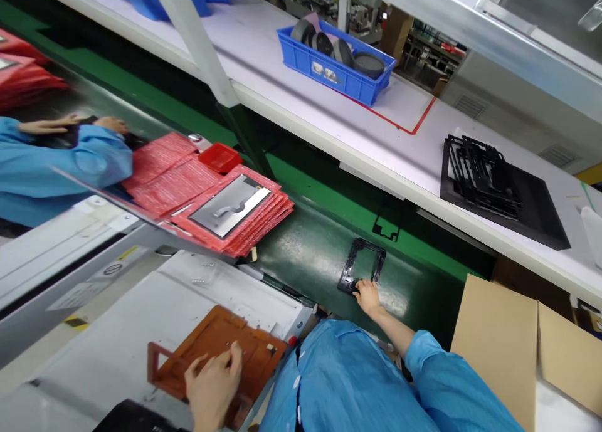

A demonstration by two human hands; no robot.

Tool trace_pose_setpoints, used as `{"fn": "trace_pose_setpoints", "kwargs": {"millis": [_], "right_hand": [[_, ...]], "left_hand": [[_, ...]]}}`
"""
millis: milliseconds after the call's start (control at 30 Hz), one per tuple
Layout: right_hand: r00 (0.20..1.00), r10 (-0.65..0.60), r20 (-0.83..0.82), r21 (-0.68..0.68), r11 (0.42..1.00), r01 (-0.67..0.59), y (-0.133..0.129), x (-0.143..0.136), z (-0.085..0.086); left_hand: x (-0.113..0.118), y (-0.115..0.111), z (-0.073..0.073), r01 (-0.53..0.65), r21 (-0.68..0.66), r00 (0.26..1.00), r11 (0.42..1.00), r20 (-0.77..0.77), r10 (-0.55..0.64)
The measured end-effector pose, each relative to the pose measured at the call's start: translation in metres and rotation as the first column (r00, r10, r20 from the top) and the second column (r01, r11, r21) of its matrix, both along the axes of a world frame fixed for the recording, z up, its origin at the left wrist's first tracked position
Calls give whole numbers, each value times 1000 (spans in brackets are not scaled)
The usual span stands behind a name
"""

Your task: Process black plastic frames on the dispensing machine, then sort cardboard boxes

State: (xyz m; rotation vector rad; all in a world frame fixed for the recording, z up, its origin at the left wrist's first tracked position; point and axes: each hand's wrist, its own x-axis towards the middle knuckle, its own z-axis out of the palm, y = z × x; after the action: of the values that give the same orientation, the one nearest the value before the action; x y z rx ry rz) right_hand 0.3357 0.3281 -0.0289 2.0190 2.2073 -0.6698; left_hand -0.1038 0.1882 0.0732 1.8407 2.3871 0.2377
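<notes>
Green conveyor belt (pixel 305 237): black frames (pixel 348 276) near its near edge, count unclear; right hand (pixel 369 297) on their near end, grip cannot be told. Left hand (pixel 214 382) loosely half-open over orange fixture (pixel 256 344). Tabletop (pixel 291 96), far edge: one blue bin (pixel 303 59), at least four round black parts (pixel 368 65) inside. Tabletop's right end: second frame pile (pixel 484 178). Red bubble-wrap stack (pixel 263 228) at belt's near edge, one red tray (pixel 221 158) beside.

long white bench (pixel 254 27); pale post (pixel 197 43); shiny green surface (pixel 308 231) below; vented grey panel (pixel 512 121)
</notes>
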Motion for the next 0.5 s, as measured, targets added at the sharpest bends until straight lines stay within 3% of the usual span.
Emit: {"fn": "trace_pose_setpoints", "kwargs": {"millis": [100, 300, 400, 500], "right_hand": [[1000, 22, 4, 18, 1000, -22, 2, 3, 1], [992, 121, -35, 167, 979, -114, 3, -13, 21], [950, 277, -146, 284, 931, -228, -4, -44, 27], [842, 473, -259, 292, 870, -399, -18, -97, 30]], "left_hand": [[-3, -1, 2, 54, 64, 998, 996, -23, -52], [2, -6, 16, 51, 180, 998, 982, 15, -55], [5, -7, 26, 32, 235, 999, 972, 34, -41], [5, -9, 33, -27, 277, 998, 960, 60, 11]]}}
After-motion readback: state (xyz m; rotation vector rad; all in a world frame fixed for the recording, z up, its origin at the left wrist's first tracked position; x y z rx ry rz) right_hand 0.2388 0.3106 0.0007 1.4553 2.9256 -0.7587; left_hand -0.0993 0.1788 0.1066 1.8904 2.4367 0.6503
